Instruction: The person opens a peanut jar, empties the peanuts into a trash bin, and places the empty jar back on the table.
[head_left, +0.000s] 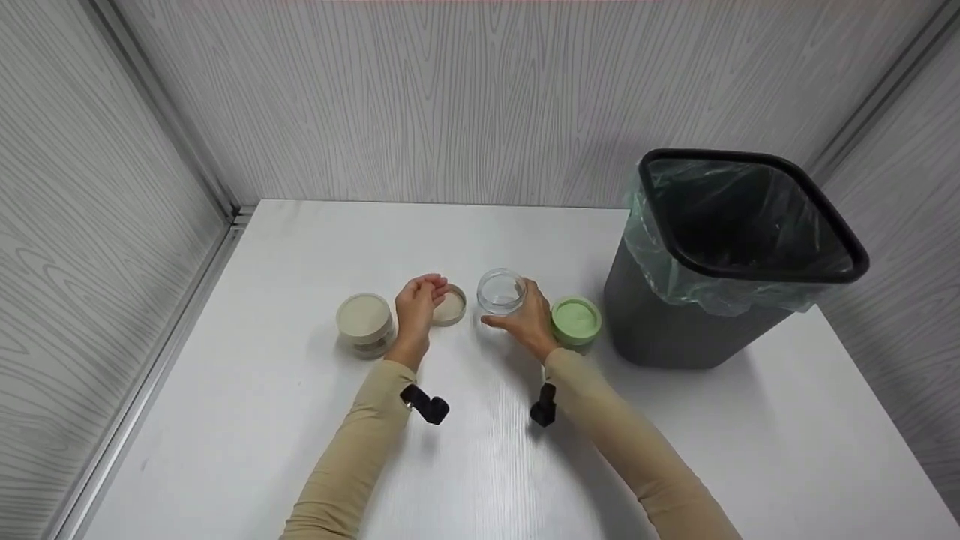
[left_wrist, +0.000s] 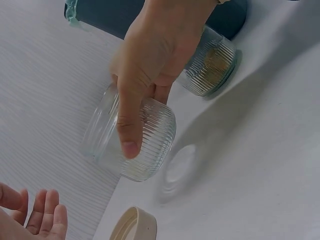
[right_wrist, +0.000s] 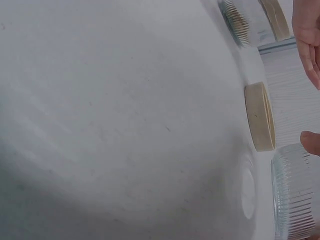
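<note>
Right hand (head_left: 525, 321) round tilted glass jar (head_left: 501, 291).

Clear ribbed glass jar (left_wrist: 145, 145)

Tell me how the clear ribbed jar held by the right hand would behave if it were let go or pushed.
The clear ribbed jar looks like glass, so probably rigid and breakable if dropped. The right hand grips it tilted above the table; being round, it would likely roll once on its side. It appears empty and lidless, so probably light, and the ribbing should help against slipping.
</note>
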